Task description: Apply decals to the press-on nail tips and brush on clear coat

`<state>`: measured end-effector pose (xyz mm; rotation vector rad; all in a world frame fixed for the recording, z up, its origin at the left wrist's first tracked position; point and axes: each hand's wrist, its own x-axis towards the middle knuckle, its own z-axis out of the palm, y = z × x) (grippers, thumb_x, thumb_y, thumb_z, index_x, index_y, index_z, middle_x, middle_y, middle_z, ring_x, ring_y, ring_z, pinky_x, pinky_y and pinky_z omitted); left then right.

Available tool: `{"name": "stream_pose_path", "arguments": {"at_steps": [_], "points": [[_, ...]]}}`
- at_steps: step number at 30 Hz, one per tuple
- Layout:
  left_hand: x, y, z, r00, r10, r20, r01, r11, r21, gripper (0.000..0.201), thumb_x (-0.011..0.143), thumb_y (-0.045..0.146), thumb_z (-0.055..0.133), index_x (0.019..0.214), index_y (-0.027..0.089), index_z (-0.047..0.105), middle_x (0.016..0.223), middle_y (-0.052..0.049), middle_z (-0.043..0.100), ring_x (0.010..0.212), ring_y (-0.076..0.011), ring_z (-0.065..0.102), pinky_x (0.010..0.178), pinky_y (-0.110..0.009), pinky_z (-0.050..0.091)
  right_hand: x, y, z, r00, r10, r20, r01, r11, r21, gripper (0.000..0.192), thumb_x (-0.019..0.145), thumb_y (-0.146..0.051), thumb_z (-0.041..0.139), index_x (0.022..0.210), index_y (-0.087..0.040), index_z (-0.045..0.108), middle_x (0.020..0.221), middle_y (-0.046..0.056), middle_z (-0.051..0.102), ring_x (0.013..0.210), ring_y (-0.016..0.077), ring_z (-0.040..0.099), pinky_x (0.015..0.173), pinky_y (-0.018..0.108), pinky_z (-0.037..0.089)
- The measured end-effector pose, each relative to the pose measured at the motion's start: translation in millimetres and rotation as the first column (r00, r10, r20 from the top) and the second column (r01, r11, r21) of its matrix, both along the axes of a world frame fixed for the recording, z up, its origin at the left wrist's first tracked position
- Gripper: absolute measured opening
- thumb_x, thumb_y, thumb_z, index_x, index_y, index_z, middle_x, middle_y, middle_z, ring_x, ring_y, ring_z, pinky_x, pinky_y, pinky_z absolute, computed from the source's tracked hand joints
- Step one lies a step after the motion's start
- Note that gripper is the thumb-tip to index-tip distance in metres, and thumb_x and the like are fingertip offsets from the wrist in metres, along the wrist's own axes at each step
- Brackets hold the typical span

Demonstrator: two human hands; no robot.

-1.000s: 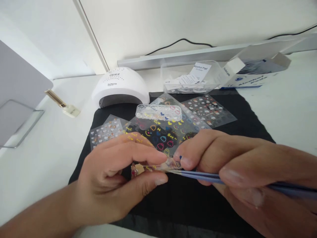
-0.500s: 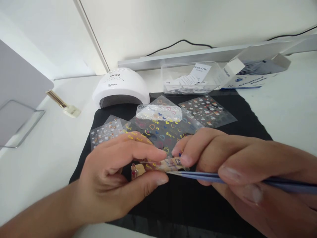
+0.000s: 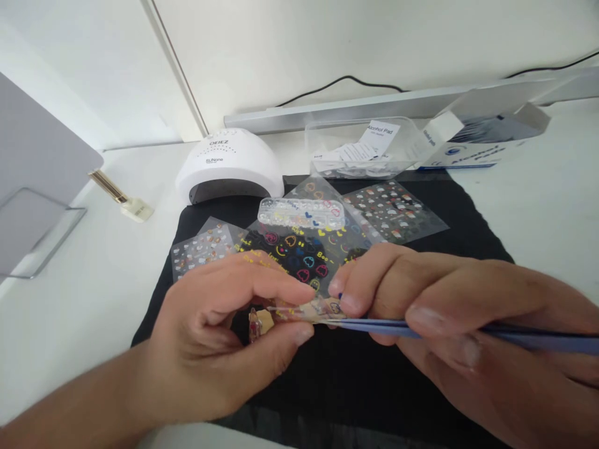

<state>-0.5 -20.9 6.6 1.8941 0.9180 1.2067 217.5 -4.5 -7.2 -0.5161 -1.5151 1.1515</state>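
Observation:
A clear nail sticker sheet (image 3: 306,252) with colourful smileys, hearts and lettering slants up between my hands. My left hand (image 3: 224,337) is closed, with thumb and forefinger at the sheet's bent near edge. Inside its curled fingers shows a small glossy reddish nail tip (image 3: 254,324) beside a beige piece; how it is held is hidden. Blue tweezers (image 3: 374,325) lie in the closed grip of my right hand (image 3: 449,318), their points at the sheet's edge by my left thumb. My right fingertips also touch the sheet. Whether the tips grip a sticker is too small to tell.
Behind the sheet lies a clear rhinestone case (image 3: 301,214) on a black cloth (image 3: 327,380). More sticker sheets (image 3: 395,209) flank it. Farther back stand a white nail lamp (image 3: 229,162), a clear bin (image 3: 322,134) of alcohol pads and an open box (image 3: 461,156). A bottle (image 3: 135,209) is at left.
The sticker sheet has tilted slightly, its far corner shifting up and right, and its prints show more sharply against the black cloth. Both hands and the tweezers have barely moved.

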Motion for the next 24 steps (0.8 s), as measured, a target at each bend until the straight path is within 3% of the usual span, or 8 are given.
{"name": "stream_pose_path", "arguments": {"at_steps": [7, 24], "points": [[-0.5, -0.5, -1.3, 0.999, -0.017, 0.039, 0.02, 0.998, -0.066, 0.027, 0.081, 0.005, 0.074, 0.102, 0.021, 0.074, 0.082, -0.002, 0.072, 0.073, -0.0133, 0.067, 0.068, -0.024, 0.054, 0.3, -2.0, 2.5, 1.0, 0.003, -0.012, -0.003, 1.0, -0.005, 0.012, 0.091, -0.031, 0.07, 0.096, -0.027, 0.08, 0.069, 0.001, 0.069, 0.076, 0.0205, 0.072, 0.073, 0.041, 0.062], [-0.2, -0.4, -3.7, 0.998, -0.029, 0.052, 0.033, 0.996, -0.078, 0.024, 0.082, 0.006, 0.073, 0.101, 0.02, 0.072, 0.078, -0.002, 0.069, 0.071, -0.014, 0.065, 0.062, -0.024, 0.052, -3.7, 4.8, -0.3, 0.991, 0.095, -0.092, -0.098, 0.995, -0.028, 0.018, 0.095, -0.022, 0.064, 0.099, -0.027, 0.082, 0.068, 0.004, 0.067, 0.076, 0.0203, 0.069, 0.072, 0.038, 0.059]]}}
